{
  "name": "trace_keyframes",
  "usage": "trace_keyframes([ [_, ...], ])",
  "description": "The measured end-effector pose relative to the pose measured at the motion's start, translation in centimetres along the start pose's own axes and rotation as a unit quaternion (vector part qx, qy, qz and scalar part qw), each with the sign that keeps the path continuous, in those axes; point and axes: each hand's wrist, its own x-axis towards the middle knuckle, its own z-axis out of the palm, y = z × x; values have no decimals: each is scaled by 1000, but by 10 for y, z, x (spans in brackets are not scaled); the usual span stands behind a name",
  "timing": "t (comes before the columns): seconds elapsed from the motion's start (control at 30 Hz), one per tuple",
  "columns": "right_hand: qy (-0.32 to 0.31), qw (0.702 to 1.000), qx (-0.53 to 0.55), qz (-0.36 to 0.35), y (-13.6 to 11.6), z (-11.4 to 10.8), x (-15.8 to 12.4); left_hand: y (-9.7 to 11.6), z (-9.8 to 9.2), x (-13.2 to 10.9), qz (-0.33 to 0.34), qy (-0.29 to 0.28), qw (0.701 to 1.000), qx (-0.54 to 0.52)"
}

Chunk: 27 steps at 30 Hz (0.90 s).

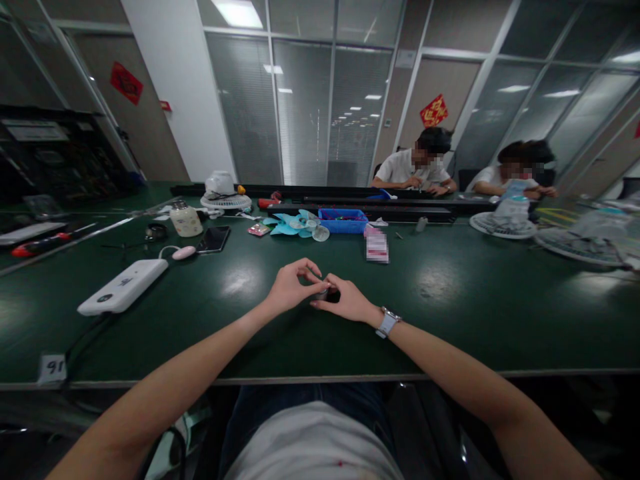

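My left hand [291,287] and my right hand [351,301] meet over the table in front of me. Between their fingertips is a small grey, metallic-looking cylinder [323,294], mostly hidden by the fingers. The right thumb and fingers close around it from the right. From the left, my left thumb presses at its top, while the left index finger arches above. What kind of part it is, I cannot make out. A watch [388,323] is strapped round my right wrist.
On the green table [240,347], a white power bank-like box [124,287] and a phone [213,239] lie left. Blue fan blades [295,225], a blue tray [343,222] and a pink-and-white packet [377,245] are ahead. Fan parts [503,225] stand right. Two people [417,167] sit across.
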Motion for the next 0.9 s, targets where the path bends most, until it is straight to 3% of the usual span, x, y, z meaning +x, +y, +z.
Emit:
trace_keyframes([
  [0.13,2,1000,3,-10,2,1,0,2,0,-1,34,0,999,34],
  [0.27,3,1000,2,-17,3,2,0,2,-3,0,68,-39,996,32],
  [0.57,-4,1000,-12,-9,-3,0,0,-1,-20,9,2,-184,977,-109],
  [0.7,0,1000,-5,-7,-3,2,0,3,-22,10,6,-177,980,-87],
  [0.9,-1,1000,17,-4,-2,3,0,3,-17,7,31,-112,993,-35],
])
